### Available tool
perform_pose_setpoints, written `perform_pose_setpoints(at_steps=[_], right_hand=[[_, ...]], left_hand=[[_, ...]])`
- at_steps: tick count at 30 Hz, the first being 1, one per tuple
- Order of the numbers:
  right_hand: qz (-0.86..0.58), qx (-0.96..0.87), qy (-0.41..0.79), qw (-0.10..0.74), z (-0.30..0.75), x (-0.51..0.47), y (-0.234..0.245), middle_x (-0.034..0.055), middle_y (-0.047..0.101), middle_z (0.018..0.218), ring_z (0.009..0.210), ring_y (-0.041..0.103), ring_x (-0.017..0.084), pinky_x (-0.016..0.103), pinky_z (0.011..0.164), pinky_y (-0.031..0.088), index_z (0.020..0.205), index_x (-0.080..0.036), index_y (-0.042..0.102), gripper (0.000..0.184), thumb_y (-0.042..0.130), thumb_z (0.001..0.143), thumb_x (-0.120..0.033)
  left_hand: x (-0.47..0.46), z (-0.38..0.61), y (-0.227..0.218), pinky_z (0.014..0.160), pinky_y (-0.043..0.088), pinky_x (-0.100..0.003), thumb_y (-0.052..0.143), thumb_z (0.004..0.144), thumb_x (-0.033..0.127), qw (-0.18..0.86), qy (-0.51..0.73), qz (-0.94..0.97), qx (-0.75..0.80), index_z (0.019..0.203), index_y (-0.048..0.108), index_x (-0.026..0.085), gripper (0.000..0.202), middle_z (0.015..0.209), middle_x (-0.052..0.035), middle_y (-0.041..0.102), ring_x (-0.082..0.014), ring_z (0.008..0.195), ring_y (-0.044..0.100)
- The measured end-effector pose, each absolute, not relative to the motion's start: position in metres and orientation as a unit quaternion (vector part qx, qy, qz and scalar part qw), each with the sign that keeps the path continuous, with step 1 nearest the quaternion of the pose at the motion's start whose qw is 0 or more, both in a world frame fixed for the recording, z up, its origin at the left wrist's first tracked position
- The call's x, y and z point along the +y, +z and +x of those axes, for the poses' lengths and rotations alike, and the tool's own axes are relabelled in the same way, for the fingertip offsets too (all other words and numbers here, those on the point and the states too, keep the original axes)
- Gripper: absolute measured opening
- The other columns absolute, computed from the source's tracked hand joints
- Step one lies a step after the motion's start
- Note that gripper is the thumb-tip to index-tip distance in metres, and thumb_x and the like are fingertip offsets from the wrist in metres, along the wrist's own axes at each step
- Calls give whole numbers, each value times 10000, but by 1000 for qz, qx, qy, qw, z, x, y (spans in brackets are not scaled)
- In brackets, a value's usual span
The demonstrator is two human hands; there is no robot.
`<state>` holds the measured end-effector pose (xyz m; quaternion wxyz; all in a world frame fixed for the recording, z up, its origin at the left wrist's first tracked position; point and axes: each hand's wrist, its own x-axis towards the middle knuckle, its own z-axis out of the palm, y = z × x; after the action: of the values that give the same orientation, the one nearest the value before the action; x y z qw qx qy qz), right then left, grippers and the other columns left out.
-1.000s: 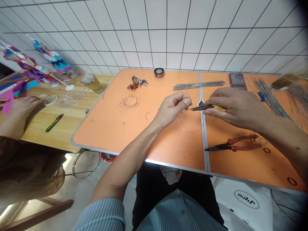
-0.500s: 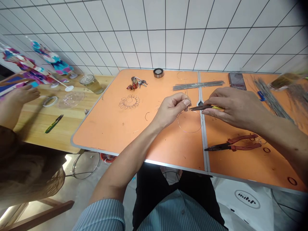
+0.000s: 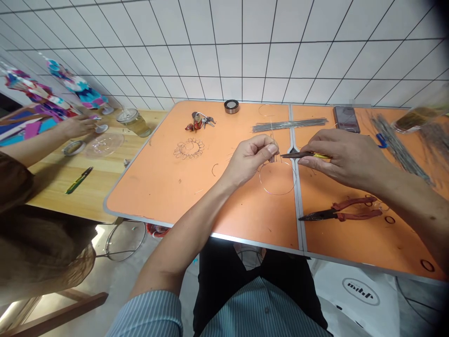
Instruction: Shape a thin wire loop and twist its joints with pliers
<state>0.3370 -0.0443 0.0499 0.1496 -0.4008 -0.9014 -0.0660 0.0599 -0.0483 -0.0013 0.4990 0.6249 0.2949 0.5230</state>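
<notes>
Over the middle of the orange table, my left hand pinches a thin wire between thumb and fingers. A round loop of wire hangs below the fingertips, and a straight end rises above them. My right hand grips pliers with a yellow handle. Their dark, narrow jaws point left, a little to the right of my left thumb; whether they touch the wire is too small to tell. Red-handled pliers lie in front of my right hand. A looped, flower-like wire ring lies to the left.
Behind my hands are cut wires, a tape roll, keys and a phone. More wire lies at the right. At the left wooden table, a co-worker's hand is near a cup and a cutter knife.
The plier tips have shifted slightly right, away from my left fingertips. My left hand stays in place with the wire. The co-worker's hand has moved right, toward the cup.
</notes>
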Motion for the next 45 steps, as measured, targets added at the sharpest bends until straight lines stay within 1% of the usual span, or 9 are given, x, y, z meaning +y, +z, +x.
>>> perform_pose_setpoints(at_steps=[5,9,12,16,21,28,33,40,45], right_hand=[[-409,-902,-67,121,331,-50,53,88,852,1195,1051,748,331,412,668,366,1182,-378,889,543,399,1236,-605],[-406,-904,-53,126,326,-52,56,109,850,1215,1082,752,348,437,697,402,1163,-379,903,527,412,1238,-556],[-405,-904,-50,126,326,-51,56,102,851,1227,1076,755,341,435,705,409,1159,-382,902,559,390,1240,-592],[-390,-910,-55,128,329,-46,52,96,848,1211,1054,765,333,419,688,396,1164,-360,895,553,412,1232,-620],[-393,-911,-56,111,328,-47,54,98,849,1192,1083,763,340,420,687,387,1166,-370,893,479,454,1227,-551],[-391,-911,-55,117,328,-47,53,113,840,1191,1076,757,338,423,670,377,1157,-335,888,522,417,1236,-546],[-363,-922,-47,129,333,-38,46,118,838,1098,973,743,319,396,648,326,1115,-316,891,598,425,1209,-678],[-373,-919,-69,110,333,-39,46,108,845,1079,955,745,309,389,641,286,1102,-289,892,582,437,1206,-636],[-380,-916,-77,102,331,-41,45,100,853,1079,976,754,309,392,664,308,1065,-280,866,583,417,1216,-620]], left_hand=[[-49,61,-1,768,490,-325,843,945,795,501,521,627,291,845,701,213,607,810,-29,683,-166,790,613],[-49,61,0,780,502,-328,842,946,793,505,517,629,286,842,701,212,607,812,-28,675,-163,785,614],[-50,61,0,792,511,-329,848,947,786,509,517,629,280,841,705,208,604,817,-26,667,-160,783,613],[-49,61,-2,779,504,-327,849,938,798,507,513,631,284,841,708,208,615,819,-25,662,-161,784,608],[-48,62,-4,751,485,-320,854,926,805,508,509,629,295,851,715,208,617,809,-23,658,-158,772,597],[-47,61,-5,730,471,-306,875,929,769,512,515,621,297,855,728,198,594,785,-16,652,-147,751,587],[-46,61,-8,708,460,-293,915,910,733,515,514,617,298,869,740,195,567,783,-15,664,-143,749,589],[-46,60,-8,684,447,-295,871,938,767,507,514,621,305,863,720,200,591,769,-16,650,-140,728,562],[-46,59,-7,663,440,-301,861,938,778,505,508,625,311,867,714,204,596,762,-16,642,-144,716,546]])
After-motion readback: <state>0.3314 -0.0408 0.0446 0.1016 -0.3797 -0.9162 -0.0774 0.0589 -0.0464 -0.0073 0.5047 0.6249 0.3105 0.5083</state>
